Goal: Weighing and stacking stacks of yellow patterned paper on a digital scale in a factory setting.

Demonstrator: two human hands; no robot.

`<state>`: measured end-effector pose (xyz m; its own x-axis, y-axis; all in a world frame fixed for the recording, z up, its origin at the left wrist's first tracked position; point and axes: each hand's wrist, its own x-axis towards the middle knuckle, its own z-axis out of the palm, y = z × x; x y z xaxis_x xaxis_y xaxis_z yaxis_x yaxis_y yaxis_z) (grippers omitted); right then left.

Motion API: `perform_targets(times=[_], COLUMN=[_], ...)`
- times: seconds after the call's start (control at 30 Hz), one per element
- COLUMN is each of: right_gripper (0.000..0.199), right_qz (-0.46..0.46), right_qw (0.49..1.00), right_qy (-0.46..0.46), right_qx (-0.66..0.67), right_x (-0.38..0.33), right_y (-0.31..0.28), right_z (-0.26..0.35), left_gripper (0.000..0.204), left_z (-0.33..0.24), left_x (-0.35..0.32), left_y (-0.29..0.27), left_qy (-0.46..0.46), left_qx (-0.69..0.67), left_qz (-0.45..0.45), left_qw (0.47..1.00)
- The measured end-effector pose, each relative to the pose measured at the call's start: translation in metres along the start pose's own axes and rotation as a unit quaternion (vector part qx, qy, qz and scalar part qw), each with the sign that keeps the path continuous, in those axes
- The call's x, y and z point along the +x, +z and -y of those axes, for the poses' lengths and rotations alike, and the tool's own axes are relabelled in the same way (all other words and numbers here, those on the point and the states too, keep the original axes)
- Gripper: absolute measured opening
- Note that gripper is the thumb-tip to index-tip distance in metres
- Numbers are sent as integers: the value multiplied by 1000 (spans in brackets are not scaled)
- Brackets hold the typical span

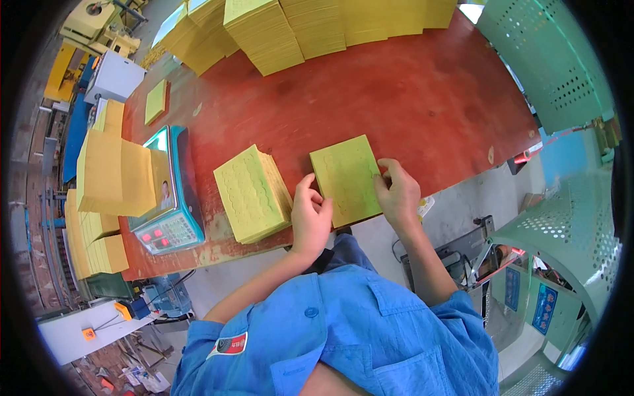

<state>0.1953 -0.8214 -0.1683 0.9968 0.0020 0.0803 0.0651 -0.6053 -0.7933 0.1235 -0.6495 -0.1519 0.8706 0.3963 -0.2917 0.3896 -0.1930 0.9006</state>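
A low stack of yellow-green paper sheets [346, 179] with embossed marks on top lies near the front edge of the red table. My left hand [312, 221] is at its left side, fingers bent against the edge. On the opposite side, my right hand [400, 195] grips the right edge with curled fingers, the thumb by the top face. Between them the hands hold the stack from both sides. Just left of my left hand stands a thicker stack of the same paper [251, 193], its layers slightly uneven.
A teal digital scale [173, 228] stands at the left, with a folded yellow-brown paper stack [117, 173] on it. Tall yellow paper stacks [264, 36] line the table's far side. A small pad [156, 102] lies far left. Green perforated machine guards [548, 63] border the right.
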Motion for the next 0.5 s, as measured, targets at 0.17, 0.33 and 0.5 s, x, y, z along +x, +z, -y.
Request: perform_targets(times=[0.17, 0.33, 0.5], right_gripper=[22, 13, 5], right_qz=[-7, 23, 34], right_qw=[1000, 998, 996], right_qy=[-24, -11, -52], right_qx=[-7, 55, 69], right_x=[0, -5, -3], right_y=[11, 0, 7], right_z=[8, -11, -12], left_gripper=[64, 47, 42], left_z=[4, 26, 29], left_x=[-22, -16, -18], left_y=[-15, 3, -13], left_qy=[429, 399, 369], left_qx=[314, 317, 249], left_qz=[27, 38, 45], left_qw=[847, 859, 894])
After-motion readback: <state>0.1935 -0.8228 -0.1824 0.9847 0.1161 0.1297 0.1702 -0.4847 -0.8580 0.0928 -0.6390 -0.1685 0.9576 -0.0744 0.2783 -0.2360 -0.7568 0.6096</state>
